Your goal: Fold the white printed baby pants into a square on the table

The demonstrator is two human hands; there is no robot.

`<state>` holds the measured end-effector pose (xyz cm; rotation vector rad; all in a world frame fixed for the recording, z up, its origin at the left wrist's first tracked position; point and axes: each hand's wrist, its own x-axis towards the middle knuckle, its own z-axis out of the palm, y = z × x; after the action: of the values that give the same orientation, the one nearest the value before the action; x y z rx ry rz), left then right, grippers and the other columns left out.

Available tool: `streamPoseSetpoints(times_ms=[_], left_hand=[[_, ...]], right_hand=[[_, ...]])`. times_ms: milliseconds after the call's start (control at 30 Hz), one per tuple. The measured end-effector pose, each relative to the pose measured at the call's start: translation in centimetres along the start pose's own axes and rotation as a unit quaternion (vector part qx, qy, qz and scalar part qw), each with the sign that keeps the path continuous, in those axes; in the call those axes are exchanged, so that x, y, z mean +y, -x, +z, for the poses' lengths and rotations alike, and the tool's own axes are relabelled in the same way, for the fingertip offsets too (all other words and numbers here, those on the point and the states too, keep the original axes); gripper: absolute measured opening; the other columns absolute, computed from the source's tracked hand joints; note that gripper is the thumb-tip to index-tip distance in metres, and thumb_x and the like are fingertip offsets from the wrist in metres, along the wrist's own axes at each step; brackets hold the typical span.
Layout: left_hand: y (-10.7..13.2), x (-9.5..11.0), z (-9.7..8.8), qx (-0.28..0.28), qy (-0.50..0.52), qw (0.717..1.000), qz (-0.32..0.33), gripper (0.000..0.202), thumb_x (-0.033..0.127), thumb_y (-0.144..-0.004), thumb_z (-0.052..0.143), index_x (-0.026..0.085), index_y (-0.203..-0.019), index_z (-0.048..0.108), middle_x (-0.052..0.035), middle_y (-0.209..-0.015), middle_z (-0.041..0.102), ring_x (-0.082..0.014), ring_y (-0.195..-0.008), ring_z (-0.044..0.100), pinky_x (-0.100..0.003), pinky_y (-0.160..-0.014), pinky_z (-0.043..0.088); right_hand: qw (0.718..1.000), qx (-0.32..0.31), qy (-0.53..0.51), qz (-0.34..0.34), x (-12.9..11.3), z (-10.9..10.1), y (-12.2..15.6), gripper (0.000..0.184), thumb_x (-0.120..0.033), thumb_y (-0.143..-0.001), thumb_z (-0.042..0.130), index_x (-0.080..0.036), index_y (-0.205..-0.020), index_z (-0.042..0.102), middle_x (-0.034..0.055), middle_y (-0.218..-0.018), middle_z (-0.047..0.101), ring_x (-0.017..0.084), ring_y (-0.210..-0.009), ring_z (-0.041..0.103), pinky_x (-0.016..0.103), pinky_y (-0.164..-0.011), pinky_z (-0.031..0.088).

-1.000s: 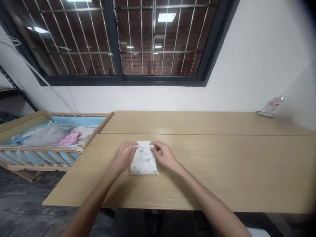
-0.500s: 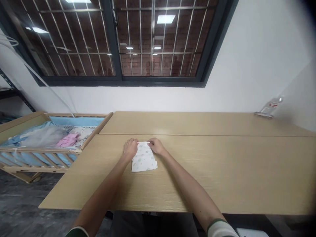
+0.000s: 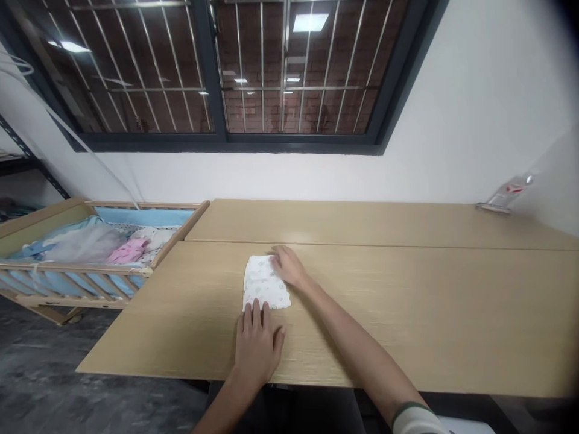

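One white printed cloth (image 3: 263, 283), soft-looking, roughly four-sided, is laid just left of frame centre on the pale wood-grain table (image 3: 407, 313). Its lower edge is touched by the left hand (image 3: 257, 348), palm down, thumb spread; its upper right edge is partly covered by the right hand (image 3: 289, 268), fingers bent, pinching cannot be told. Wide sideways room is offered toward frame right.

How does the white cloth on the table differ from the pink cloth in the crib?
The white cloth carries a small printed pattern, while the pink cloth looks plain. The white cloth lies flat on the table; the pink cloth lies crumpled in the crib. The left hand and right hand are at the white cloth, while neither is near the pink cloth. Both look like soft fabric.
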<state>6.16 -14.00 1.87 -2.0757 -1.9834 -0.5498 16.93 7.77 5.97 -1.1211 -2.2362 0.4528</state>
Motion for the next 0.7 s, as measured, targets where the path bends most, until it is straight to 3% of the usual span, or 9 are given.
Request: streamPoseSetpoints(times_ms=[67, 167, 267, 367, 433, 533, 700], left_hand=[[0.5, -0.2, 0.7, 0.008, 0.001, 1.000, 0.002, 0.056, 0.042, -0.099, 0.046, 0.011, -0.145, 0.052, -0.0211, -0.152, 0.049, -0.0408, -0.143, 0.040, -0.055, -0.109, 0.041], [0.7, -0.6, 0.8, 0.017, 0.003, 1.000, 0.001, 0.053, 0.041, -0.099, 0.046, 0.010, -0.141, 0.056, -0.0215, -0.148, 0.053, -0.0409, -0.142, 0.042, -0.058, -0.110, 0.040], [0.9, -1.0, 0.5, 0.016, 0.012, 1.000, 0.007, 0.043, 0.038, -0.099, 0.049, 0.013, -0.128, 0.067, -0.0199, -0.134, 0.065, -0.0392, -0.133, 0.051, -0.060, -0.112, 0.038], [1.1, -1.3, 0.3, 0.018, 0.026, 0.999, 0.018, 0.035, 0.036, -0.098, 0.051, 0.019, -0.120, 0.072, -0.0152, -0.125, 0.070, -0.0364, -0.126, 0.057, -0.061, -0.114, 0.036], [1.2, -1.4, 0.2, 0.028, 0.021, 0.999, 0.018, 0.036, 0.037, -0.099, 0.051, 0.018, -0.120, 0.072, -0.0164, -0.126, 0.069, -0.0363, -0.123, 0.058, -0.061, -0.112, 0.038], [1.2, -1.6, 0.2, 0.028, 0.006, 0.999, 0.024, 0.040, 0.038, -0.099, 0.051, 0.014, -0.126, 0.067, -0.0200, -0.131, 0.065, -0.0379, -0.125, 0.056, -0.060, -0.109, 0.041], [1.1, -1.9, 0.4, 0.020, -0.005, 0.999, 0.030, 0.045, 0.039, -0.098, 0.051, 0.015, -0.135, 0.061, -0.0191, -0.143, 0.057, -0.0388, -0.137, 0.047, -0.058, -0.112, 0.039]], right_hand=[[0.992, -0.045, 0.038, -0.114, -2.5, -0.4, 1.0, 0.043, -0.032, -0.103, 0.046, -0.015, -0.142, 0.053, 0.0168, -0.145, 0.056, 0.027, -0.138, 0.048, 0.045, -0.116, 0.036], [0.949, -0.165, 0.022, -0.267, -6.4, -0.3, 3.0, 0.050, -0.038, -0.104, 0.046, -0.022, -0.152, 0.044, 0.0098, -0.161, 0.040, 0.024, -0.151, 0.032, 0.043, -0.123, 0.027], [0.906, -0.260, -0.012, -0.333, -8.6, 0.7, 4.9, 0.058, -0.039, -0.104, 0.048, -0.024, -0.158, 0.035, 0.0060, -0.168, 0.026, 0.021, -0.156, 0.020, 0.038, -0.126, 0.020], [0.895, -0.313, -0.036, -0.316, -8.6, 1.7, 5.9, 0.060, -0.042, -0.105, 0.043, -0.019, -0.160, 0.032, 0.0086, -0.167, 0.025, 0.020, -0.156, 0.018, 0.036, -0.127, 0.015], [0.900, -0.330, -0.042, -0.283, -7.8, 2.0, 5.9, 0.060, -0.045, -0.107, 0.038, -0.019, -0.160, 0.031, 0.0088, -0.167, 0.024, 0.020, -0.156, 0.017, 0.037, -0.127, 0.013], [0.908, -0.340, -0.041, -0.240, -6.7, 1.9, 5.4, 0.058, -0.048, -0.108, 0.034, -0.026, -0.161, 0.029, 0.0044, -0.168, 0.023, 0.019, -0.157, 0.016, 0.040, -0.128, 0.011], [0.919, -0.331, -0.015, -0.213, -4.8, 1.8, 3.8, 0.060, -0.054, -0.106, 0.034, -0.030, -0.161, 0.028, 0.0012, -0.168, 0.022, 0.021, -0.157, 0.016, 0.041, -0.128, 0.008]])
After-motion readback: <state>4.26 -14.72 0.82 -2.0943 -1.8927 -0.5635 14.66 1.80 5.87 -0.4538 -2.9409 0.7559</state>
